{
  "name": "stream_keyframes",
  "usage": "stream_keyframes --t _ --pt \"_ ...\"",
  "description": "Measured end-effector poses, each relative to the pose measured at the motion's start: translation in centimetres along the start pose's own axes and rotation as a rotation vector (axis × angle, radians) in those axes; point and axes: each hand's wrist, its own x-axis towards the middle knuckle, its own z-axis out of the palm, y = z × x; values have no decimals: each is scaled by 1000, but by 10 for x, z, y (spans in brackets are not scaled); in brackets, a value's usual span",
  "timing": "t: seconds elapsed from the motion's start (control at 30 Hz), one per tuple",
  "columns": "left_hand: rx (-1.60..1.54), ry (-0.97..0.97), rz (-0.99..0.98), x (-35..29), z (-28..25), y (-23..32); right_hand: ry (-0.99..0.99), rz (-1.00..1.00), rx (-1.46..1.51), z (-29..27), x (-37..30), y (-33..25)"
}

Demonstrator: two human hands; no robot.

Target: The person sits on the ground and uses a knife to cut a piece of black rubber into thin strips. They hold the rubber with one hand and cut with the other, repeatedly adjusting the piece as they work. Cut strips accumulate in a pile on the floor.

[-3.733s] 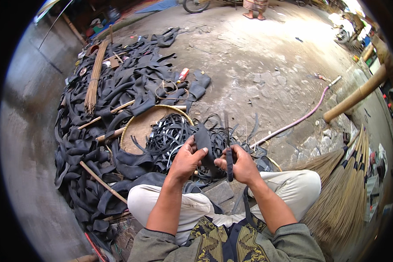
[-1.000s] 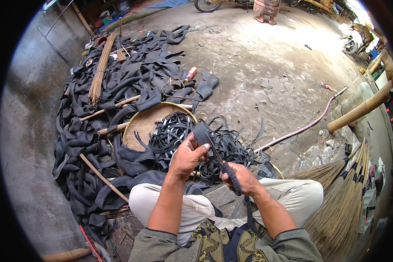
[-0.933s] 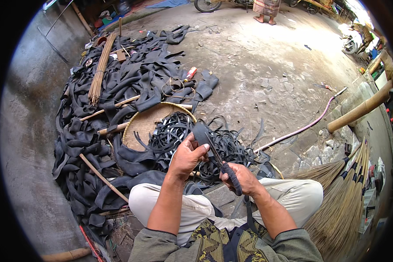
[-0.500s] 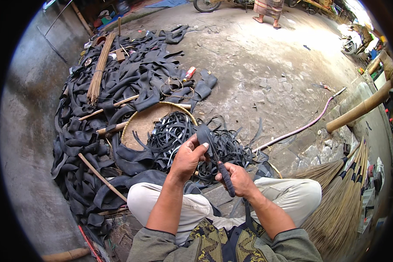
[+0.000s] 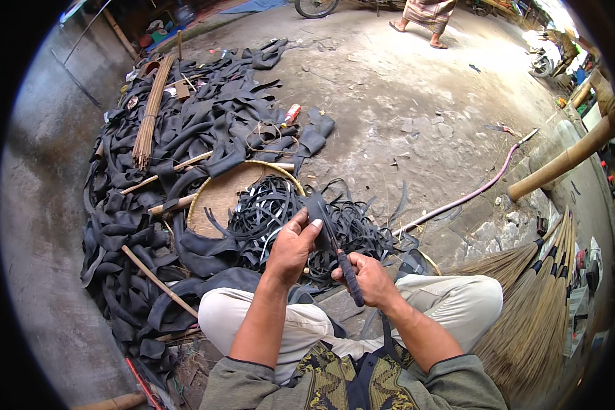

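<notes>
My left hand pinches a piece of black rubber sheet between thumb and fingers, above my lap. My right hand is closed round the dark wrapped handle of a pair of shears. Their blades point up and away, along the rubber's right edge; how far they are apart is hard to see. Just beyond my hands, thin cut rubber strips lie heaped in a round woven tray. More strips spill onto the ground to its right.
A large pile of black rubber pieces covers the left, with a stick bundle on it. Brooms lie at right, near a bamboo pole. A pink hose crosses the ground. A person walks at the back.
The person at the back has stepped, legs now wider apart. My hands have barely moved, still holding the rubber and the shears. The whole view has shifted slightly.
</notes>
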Motion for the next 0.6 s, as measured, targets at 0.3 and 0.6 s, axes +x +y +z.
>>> stream_keyframes --t 0.3,0.6 --pt "147 -102 22 -5 6 -5 106 -63 44 4 6 7" --pt "-64 19 29 1 1 0 71 -39 -5 6 -1 2"
